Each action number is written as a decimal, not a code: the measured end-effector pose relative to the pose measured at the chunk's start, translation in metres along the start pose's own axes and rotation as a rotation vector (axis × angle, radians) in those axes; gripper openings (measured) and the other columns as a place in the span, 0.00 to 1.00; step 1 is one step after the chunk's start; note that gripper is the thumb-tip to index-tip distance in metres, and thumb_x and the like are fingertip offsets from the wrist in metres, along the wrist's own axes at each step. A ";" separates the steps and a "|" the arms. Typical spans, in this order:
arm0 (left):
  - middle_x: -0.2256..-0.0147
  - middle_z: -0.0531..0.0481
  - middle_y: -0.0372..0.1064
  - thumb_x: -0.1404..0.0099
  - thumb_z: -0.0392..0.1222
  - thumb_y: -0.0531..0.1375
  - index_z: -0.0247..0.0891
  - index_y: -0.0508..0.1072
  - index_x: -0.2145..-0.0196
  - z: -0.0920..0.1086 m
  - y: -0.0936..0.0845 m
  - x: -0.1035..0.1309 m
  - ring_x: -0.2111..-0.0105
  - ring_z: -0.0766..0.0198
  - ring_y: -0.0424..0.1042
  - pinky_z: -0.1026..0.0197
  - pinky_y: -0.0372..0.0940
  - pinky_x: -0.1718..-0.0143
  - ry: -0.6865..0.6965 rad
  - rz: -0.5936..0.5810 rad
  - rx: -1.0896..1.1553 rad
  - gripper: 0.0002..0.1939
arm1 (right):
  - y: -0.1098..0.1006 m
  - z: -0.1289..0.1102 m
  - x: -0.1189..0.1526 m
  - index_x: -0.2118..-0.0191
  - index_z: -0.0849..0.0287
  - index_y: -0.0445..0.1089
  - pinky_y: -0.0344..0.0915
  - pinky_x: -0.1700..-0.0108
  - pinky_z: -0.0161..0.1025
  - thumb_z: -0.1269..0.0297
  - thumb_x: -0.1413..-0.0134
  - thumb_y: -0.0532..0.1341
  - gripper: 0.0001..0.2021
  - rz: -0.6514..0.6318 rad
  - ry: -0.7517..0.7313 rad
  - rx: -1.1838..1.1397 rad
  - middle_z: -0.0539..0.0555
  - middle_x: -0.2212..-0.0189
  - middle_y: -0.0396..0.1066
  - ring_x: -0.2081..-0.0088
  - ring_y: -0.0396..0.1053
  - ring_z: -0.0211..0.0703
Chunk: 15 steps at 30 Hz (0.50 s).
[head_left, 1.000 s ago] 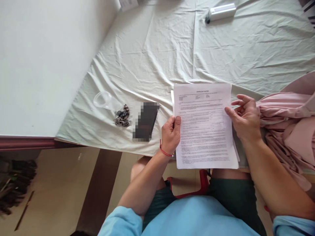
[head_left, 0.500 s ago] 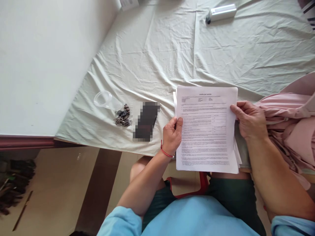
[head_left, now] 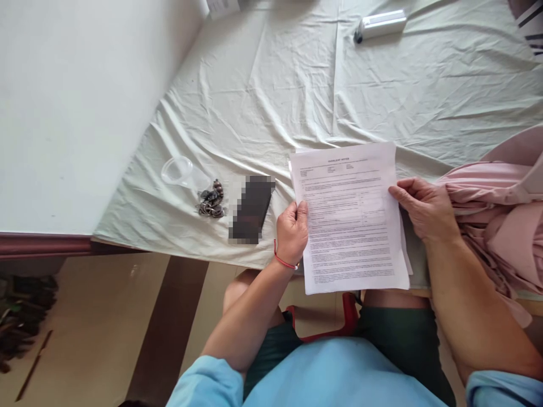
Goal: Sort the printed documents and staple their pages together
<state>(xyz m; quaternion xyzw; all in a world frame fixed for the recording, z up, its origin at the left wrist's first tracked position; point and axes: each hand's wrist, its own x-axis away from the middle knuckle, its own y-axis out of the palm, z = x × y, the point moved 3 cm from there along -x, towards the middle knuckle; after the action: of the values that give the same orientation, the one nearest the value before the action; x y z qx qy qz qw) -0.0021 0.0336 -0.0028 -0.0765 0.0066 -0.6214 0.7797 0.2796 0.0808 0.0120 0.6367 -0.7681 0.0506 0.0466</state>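
A stack of printed paper sheets (head_left: 350, 226) is held over the near edge of the cloth-covered table, its top page facing up. My left hand (head_left: 292, 230) is closed on the left side of the stack, thumb on top; a red string bracelet circles that wrist. At the right edge, my right hand (head_left: 426, 209) pinches the sheets with the thumb above and the fingers partly hidden. Edges of lower sheets stick out slightly at the upper left and lower right.
Left of the papers lie a dark blurred rectangular object (head_left: 251, 209), a bunch of metal rings or keys (head_left: 211, 200) and a tipped clear plastic cup (head_left: 182, 172). Pink fabric (head_left: 500, 220) is heaped at the right. A silvery cylindrical bottle (head_left: 382, 25) lies at the back.
The paper stack has shifted slightly left and tilted counter-clockwise. Both hands have moved a little left with it and keep their hold.
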 end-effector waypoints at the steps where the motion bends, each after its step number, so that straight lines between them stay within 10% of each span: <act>1: 0.71 0.49 0.72 0.28 0.64 0.59 0.38 0.73 0.68 -0.001 0.000 0.000 0.69 0.61 0.70 0.59 0.67 0.65 -0.003 0.010 0.006 0.25 | -0.001 0.000 0.000 0.68 0.57 0.78 0.63 0.69 0.34 0.49 0.61 0.80 0.20 -0.011 0.006 0.008 0.48 0.72 0.76 0.71 0.66 0.34; 15: 0.76 0.55 0.65 0.36 0.59 0.67 0.38 0.73 0.72 0.001 0.004 0.001 0.75 0.67 0.60 0.62 0.57 0.71 -0.046 0.036 0.100 0.21 | -0.025 -0.032 0.012 0.73 0.56 0.73 0.65 0.71 0.38 0.51 0.68 0.82 0.22 0.109 0.034 0.040 0.50 0.76 0.75 0.75 0.67 0.39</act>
<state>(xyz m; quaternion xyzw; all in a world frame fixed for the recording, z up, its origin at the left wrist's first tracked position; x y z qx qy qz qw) 0.0022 0.0340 -0.0025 -0.0513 -0.0410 -0.6047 0.7937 0.3026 0.0686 0.0455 0.5938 -0.7995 0.0794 0.0440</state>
